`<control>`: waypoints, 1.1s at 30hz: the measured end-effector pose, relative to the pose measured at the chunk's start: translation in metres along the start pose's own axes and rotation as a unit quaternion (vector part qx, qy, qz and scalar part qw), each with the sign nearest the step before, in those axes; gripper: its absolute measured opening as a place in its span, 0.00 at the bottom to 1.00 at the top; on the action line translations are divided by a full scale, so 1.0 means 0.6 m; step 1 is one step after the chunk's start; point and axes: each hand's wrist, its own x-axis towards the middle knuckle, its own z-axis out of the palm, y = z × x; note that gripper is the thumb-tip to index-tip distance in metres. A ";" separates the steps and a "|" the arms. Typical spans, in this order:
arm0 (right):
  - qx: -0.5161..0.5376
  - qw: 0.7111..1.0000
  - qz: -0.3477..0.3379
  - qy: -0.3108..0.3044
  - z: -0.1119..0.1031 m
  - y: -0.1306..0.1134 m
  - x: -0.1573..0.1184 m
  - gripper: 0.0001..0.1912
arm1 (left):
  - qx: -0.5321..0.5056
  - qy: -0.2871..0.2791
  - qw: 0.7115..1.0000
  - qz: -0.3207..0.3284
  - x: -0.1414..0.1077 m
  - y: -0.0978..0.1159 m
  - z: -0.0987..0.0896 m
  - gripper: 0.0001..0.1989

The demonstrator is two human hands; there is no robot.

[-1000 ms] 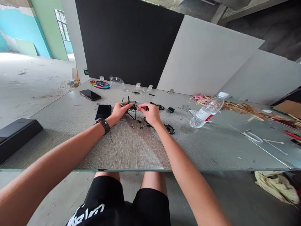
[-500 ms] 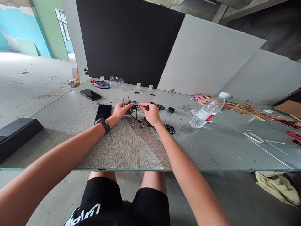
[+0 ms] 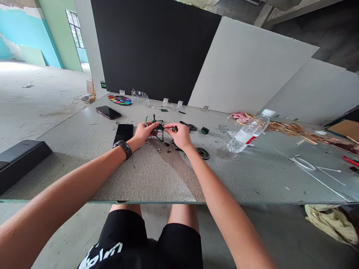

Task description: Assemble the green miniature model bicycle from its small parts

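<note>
My left hand [image 3: 142, 133] is closed around a small black and green model bicycle frame [image 3: 160, 127], holding it just above the table. Fingertips of my right hand [image 3: 180, 135] are pinched together at the frame's right side, with a small dark piece partly showing among them; its kind is hidden. To the right of that hand lie a spoked toy wheel [image 3: 202, 153] and, farther back, another small wheel [image 3: 192, 127]. Tiny loose parts [image 3: 169, 151] rest on the table below the frame.
A black phone [image 3: 123, 133] lies beside my left wrist, with another phone [image 3: 108, 112] behind it. A green and black block [image 3: 204, 130] and a water bottle [image 3: 248, 134] stand to the right. White cable ties [image 3: 304, 163] lie farther right, and a paint palette [image 3: 120, 99] sits at the back.
My right fingertips have shifted very slightly left against the frame. My left hand keeps its hold, and the things on the table stay in place.
</note>
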 end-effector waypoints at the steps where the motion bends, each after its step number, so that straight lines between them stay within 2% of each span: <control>1: -0.009 1.000 -0.002 0.000 0.000 -0.001 -0.001 0.08 | 0.000 0.001 1.000 -0.001 0.000 0.001 0.000 0.09; 11: -0.010 0.999 -0.039 0.006 0.002 -0.002 -0.004 0.08 | -0.005 -0.012 1.000 0.011 0.011 -0.012 -0.007 0.11; 18: 0.015 0.999 -0.048 -0.001 0.008 0.002 -0.005 0.12 | -0.025 -0.025 0.999 0.007 0.003 -0.007 -0.004 0.11; 22: 0.000 0.998 -0.061 -0.002 0.010 0.002 -0.007 0.12 | -0.049 -0.037 0.998 -0.012 -0.002 -0.001 -0.002 0.09; 29: -0.029 0.990 -0.134 0.022 0.014 0.004 -0.006 0.04 | -0.098 -0.004 0.993 -0.069 -0.008 0.013 0.006 0.05; 33: -0.022 0.988 -0.144 0.042 0.022 0.005 -0.008 0.02 | -0.140 -0.007 0.986 -0.092 -0.010 0.017 0.011 0.04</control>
